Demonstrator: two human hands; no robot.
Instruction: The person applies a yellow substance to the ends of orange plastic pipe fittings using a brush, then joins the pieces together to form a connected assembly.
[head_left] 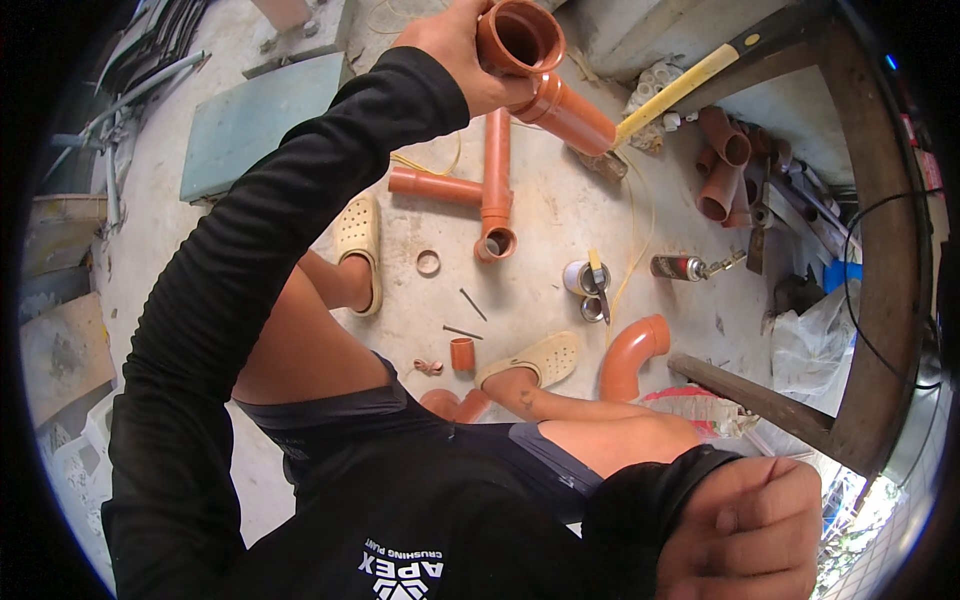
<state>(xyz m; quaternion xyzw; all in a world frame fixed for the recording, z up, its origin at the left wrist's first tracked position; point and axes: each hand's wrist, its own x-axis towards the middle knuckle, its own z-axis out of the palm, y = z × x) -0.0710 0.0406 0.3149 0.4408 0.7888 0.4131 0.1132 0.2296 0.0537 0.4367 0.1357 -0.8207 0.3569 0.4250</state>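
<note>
At the top of the head view, my left hand (465, 62) grips an orange plastic pipe fitting (545, 80) with its round mouth facing up. A length of orange pipe (578, 118) runs from it toward the lower right. Beneath, an orange branched pipe (497, 185) lies on the floor, with an open socket at its near end; whether it joins the held fitting is hidden. My right hand (745, 530) is curled into a fist at the lower right, beyond my bent knee. Anything inside that fist is hidden.
A brush (597, 272) lies across an open can (578, 277). Around are a spray can (677, 267), an orange elbow (633, 358), a short ring (428, 263) and a yellow-handled tool (680, 95). Stacked pipe fittings (725, 165) and a wooden frame (880, 300) stand right; a blue-green box (255, 120) left.
</note>
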